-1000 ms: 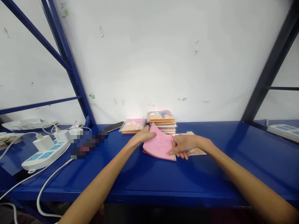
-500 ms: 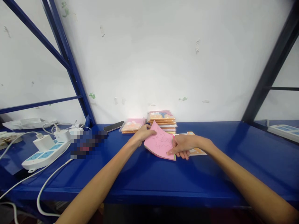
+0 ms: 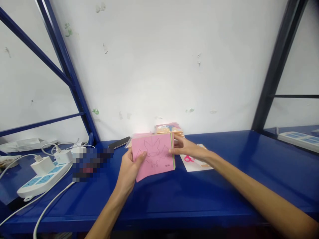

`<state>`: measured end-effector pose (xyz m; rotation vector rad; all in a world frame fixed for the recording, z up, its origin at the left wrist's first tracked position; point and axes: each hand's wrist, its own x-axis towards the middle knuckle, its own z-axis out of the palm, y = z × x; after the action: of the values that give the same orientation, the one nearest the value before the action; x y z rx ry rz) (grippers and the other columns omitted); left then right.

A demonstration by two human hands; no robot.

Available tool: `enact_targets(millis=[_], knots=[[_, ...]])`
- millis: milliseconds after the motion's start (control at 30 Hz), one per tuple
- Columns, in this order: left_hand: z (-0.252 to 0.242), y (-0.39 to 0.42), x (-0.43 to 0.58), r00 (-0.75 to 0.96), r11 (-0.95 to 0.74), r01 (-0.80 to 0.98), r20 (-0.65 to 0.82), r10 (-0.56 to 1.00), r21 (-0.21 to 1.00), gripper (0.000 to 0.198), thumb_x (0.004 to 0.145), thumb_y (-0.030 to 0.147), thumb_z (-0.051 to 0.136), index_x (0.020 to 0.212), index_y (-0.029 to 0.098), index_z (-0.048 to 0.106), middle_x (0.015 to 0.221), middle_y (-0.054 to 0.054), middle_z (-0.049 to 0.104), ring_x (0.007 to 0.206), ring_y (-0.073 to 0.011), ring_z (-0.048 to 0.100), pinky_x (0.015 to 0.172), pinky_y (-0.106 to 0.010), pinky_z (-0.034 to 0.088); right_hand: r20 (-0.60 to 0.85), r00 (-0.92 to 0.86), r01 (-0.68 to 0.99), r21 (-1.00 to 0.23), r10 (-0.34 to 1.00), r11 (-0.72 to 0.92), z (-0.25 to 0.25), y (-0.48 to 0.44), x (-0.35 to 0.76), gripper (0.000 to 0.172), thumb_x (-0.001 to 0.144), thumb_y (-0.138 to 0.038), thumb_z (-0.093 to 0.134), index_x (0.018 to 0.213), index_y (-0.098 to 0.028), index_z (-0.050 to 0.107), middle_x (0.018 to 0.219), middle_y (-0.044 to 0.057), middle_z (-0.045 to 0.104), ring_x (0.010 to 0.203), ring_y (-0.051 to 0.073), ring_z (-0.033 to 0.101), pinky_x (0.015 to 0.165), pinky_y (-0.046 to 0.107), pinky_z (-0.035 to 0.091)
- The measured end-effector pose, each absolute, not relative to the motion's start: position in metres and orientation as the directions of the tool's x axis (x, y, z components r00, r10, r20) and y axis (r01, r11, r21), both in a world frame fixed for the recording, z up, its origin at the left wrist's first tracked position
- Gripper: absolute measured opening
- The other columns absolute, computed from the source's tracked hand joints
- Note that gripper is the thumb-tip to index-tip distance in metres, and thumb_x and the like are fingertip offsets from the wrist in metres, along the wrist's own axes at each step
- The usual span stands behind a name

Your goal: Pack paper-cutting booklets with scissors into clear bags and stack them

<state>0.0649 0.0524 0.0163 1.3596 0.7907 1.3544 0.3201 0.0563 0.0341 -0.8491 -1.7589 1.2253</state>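
Left hand [image 3: 128, 168] and right hand [image 3: 184, 148] grip pink sheets [image 3: 155, 159] from opposite sides, white card [image 3: 193, 166] on bench [image 3: 199, 197] beneath the right one.

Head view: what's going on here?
A person's left hand and right hand grip opposite sides of a pink paper sheaf with a line drawing on its front. It faces the camera over a glossy blue table. Behind it, flat orange-edged packets are stacked; a white card lies to the right.
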Motion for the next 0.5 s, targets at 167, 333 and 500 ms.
enact_targets(millis=[167,333,500], knots=[[0.000,0.041,0.063,0.098,-0.263,-0.134,0.277,0.956,0.955,0.065,0.074,0.038,0.084,0.130,0.015,0.062,0.129,-0.014,0.071,0.120,-0.0318,0.066,0.096,-0.036,0.056,0.249,-0.347,-0.175,-0.964,0.904,0.199,0.001,0.056,0.279,0.061,0.069,-0.036,0.090,0.122,-0.027,0.062,0.125,0.007,0.070,0.118,0.029,0.066,0.102,0.049,0.053],[-0.005,0.039,0.071,0.092,-0.233,-0.035,0.235,0.968,0.972,0.068,0.075,0.037,0.082,0.136,0.017,0.059,0.129,-0.013,0.071,0.117,-0.0297,0.068,0.095,-0.035,0.057,0.259,-0.344,-0.168,-0.963,0.903,0.213,-0.009,0.051,0.274,0.060,0.072,-0.038,0.089,0.124,-0.027,0.062,0.130,0.007,0.068,0.120,0.028,0.064,0.102,0.046,0.053],[-0.008,0.038,0.075,0.076,-0.202,-0.010,0.202,0.976,0.979,0.056,0.077,0.038,0.080,0.126,0.014,0.065,0.122,-0.014,0.074,0.112,-0.0305,0.070,0.093,-0.038,0.058,0.279,-0.469,-0.054,-0.956,0.838,0.287,0.016,0.065,0.313,0.067,0.090,-0.075,0.050,0.130,-0.022,0.062,0.136,0.013,0.064,0.123,0.028,0.060,0.107,0.045,0.046]])
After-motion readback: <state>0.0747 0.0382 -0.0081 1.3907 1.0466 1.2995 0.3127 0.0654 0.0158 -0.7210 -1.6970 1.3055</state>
